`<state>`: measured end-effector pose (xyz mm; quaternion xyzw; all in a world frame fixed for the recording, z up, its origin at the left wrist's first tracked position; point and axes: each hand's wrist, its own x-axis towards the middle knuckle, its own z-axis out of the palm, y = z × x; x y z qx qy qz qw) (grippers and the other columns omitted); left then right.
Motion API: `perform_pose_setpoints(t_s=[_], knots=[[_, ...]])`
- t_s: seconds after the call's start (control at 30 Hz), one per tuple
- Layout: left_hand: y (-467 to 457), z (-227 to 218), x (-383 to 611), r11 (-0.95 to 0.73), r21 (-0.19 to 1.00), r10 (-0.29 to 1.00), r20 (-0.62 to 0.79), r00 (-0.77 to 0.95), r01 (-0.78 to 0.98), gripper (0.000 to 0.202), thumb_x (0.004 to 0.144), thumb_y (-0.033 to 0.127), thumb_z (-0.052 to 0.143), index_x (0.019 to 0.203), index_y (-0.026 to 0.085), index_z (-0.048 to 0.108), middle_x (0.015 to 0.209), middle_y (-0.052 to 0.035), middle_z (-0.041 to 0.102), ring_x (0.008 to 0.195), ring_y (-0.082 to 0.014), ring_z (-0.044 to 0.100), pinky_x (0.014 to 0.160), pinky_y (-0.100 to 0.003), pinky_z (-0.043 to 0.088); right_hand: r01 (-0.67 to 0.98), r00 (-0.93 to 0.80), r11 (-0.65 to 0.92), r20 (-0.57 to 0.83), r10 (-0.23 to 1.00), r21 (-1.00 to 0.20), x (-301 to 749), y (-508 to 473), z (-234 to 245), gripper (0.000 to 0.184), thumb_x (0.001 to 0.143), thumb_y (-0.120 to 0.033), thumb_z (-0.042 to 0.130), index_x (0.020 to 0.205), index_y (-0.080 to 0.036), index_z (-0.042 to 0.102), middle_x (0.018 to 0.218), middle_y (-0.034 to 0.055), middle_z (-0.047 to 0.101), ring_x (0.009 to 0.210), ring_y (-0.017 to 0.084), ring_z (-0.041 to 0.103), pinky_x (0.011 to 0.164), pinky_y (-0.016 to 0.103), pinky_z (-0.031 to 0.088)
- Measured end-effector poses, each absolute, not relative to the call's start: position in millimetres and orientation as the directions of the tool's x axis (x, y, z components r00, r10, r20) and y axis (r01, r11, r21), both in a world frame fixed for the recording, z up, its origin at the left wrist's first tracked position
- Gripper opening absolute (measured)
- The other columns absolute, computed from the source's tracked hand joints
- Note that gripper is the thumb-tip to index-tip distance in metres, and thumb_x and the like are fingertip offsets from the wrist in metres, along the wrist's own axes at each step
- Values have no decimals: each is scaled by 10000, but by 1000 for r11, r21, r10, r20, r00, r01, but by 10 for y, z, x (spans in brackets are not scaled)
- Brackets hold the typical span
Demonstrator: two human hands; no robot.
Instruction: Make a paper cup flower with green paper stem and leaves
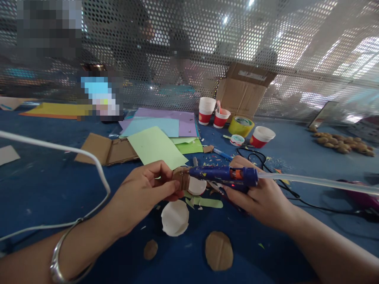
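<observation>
Blue hot-glue gun [222, 174] gripped in right hand [262, 197], trigger hidden; nozzle [191, 171] at cardboard piece [183, 180] pinched by left hand [151, 183] above worktop [118, 256], contact unclear. Glue stick [319, 181] cut off at right edge.

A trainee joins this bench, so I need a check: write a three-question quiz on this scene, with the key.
1. Which hand holds the blue glue gun?
2. True or false: the two cardboard discs nearest the bottom edge are stacked together.
3. Fill in: the left hand holds a ____-coloured cardboard piece near the gun.

Key:
1. The right hand.
2. False; the small disc and large disc lie apart.
3. Brown.
</observation>
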<state>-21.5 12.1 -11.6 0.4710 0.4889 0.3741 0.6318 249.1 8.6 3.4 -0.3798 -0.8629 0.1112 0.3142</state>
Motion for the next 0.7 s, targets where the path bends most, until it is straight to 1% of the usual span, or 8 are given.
perform_pose_setpoints(t_s=[0.13,0.27,0.4,0.47,0.7], knots=[[120,-108,-215,263,965,931,-258,259,19,373,767,365,869,793,178,547,728,7,733,689,-127,708,610,-183,525,591,-524,685,442,728,-427,2499,82,28,219,958,-158,570,763,-213,489,820,36,535,776,192,545,676,308,460],[121,-106,-205,261,965,925,-260,275,36,355,769,355,857,797,175,552,715,4,732,683,-128,696,627,-196,526,593,-540,693,436,720,-409,2498,90,24,222,963,-151,551,758,-214,491,816,41,537,787,199,543,682,316,457],[111,-90,-202,271,962,930,-268,251,24,395,752,378,869,786,177,531,719,6,730,681,-130,693,615,-194,514,602,-525,683,439,729,-415,2498,89,40,222,953,-152,551,753,-214,477,827,38,543,753,185,539,668,314,449],[106,-76,-204,273,962,932,-269,241,18,418,734,386,883,782,177,524,722,5,729,682,-131,695,606,-189,505,601,-526,686,444,726,-410,2506,85,41,210,955,-157,553,765,-214,482,834,38,551,770,188,547,678,313,456],[122,-61,-196,278,960,933,-274,234,16,445,712,409,905,778,182,527,730,-9,732,689,-146,702,617,-201,523,591,-561,727,469,682,-351,2527,93,25,164,963,-151,549,813,-207,515,833,44,574,815,203,548,719,326,479]])
